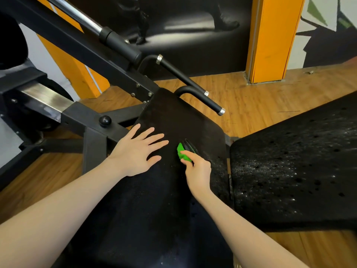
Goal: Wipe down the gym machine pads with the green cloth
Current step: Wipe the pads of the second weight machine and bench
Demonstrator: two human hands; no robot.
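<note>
the landmark is the long black padded seat cushion (154,200) that runs from the bottom edge of the view up toward the black steel machine frame (81,117). on its right half, the right hand (198,171) pinches the small bunched bright-green cloth (182,154) between curled fingers and thumb, and the cloth touches the cushion beside a torn slit in the vinyl. on the left half, level with the cloth, the left hand (135,151) lies flat with fingers spread and straight, holding nothing and bracing the cushion.

the step in hand appears to be wiping the upper part of this cushion. keep the bracing hand planted, spread the cloth for more contact, and stroke along the tear, not across, so the edge does not lift. just right of the cushion, the perforated black backrest pad (289,171) shows pale dusty speckling and likely needs wiping next.
</note>
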